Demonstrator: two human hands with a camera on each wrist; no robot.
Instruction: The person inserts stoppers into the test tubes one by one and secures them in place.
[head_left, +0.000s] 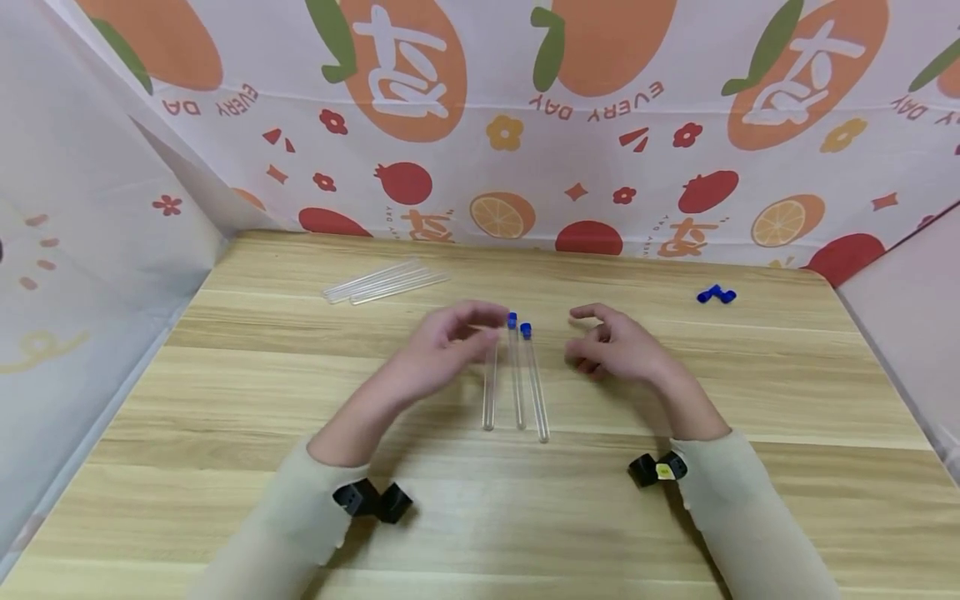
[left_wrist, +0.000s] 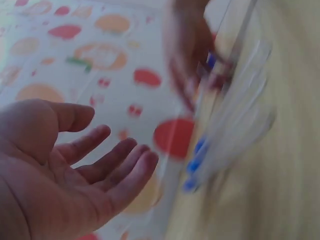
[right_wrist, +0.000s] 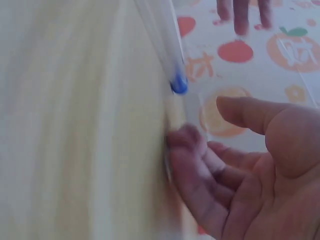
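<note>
Three clear test tubes lie side by side near the table's middle: a left one (head_left: 490,392), a middle one (head_left: 517,379) and a right one (head_left: 537,392). Blue caps top the middle and right tubes; the left tube's top is hidden behind my left hand (head_left: 453,346) in the head view. That hand hovers with loosely bent fingers, holding nothing; the left wrist view shows its bare palm, with three blue caps (left_wrist: 195,164) beyond. To the right of the tubes is my right hand (head_left: 618,346), its index finger stretched out and other fingers loosely curled, grasping nothing.
Several clear tubes without caps (head_left: 386,282) lie in a bunch at the back left. A small cluster of blue caps (head_left: 716,294) sits at the back right. A fruit-printed cloth (head_left: 525,179) hangs behind the wooden table (head_left: 247,400).
</note>
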